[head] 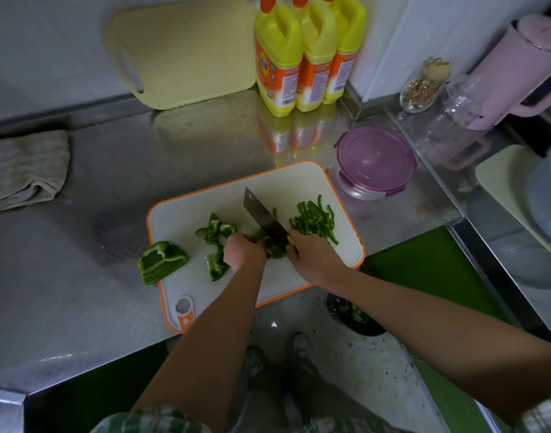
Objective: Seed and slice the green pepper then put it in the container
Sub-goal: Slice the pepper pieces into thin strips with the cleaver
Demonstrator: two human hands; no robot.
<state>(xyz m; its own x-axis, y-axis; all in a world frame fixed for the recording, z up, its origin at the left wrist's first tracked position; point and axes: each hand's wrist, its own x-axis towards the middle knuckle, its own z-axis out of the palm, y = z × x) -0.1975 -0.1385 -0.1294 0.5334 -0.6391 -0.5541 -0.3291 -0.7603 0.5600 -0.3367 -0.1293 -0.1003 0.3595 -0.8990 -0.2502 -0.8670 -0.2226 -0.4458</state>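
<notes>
On the white, orange-rimmed cutting board (186, 220), my left hand (244, 253) holds down a piece of green pepper (275, 251) with curled fingers. My right hand (311, 257) grips the handle of a cleaver (264, 218), whose blade rests on that piece. A pile of thin pepper strips (314, 220) lies to the right of the blade. Rough pepper pieces (216, 242) lie left of my hand. A large pepper section (161, 260) sits at the board's left edge. The round container with a purple lid (374, 162) stands shut beyond the board's far right corner.
Three yellow bottles (305, 54) and a pale yellow board (186, 51) stand against the back wall. A folded cloth (27, 170) lies at the left. A dark bin with green scraps (355, 317) sits on the floor below. A pink kettle (514, 70) and glassware (424, 85) stand at the right.
</notes>
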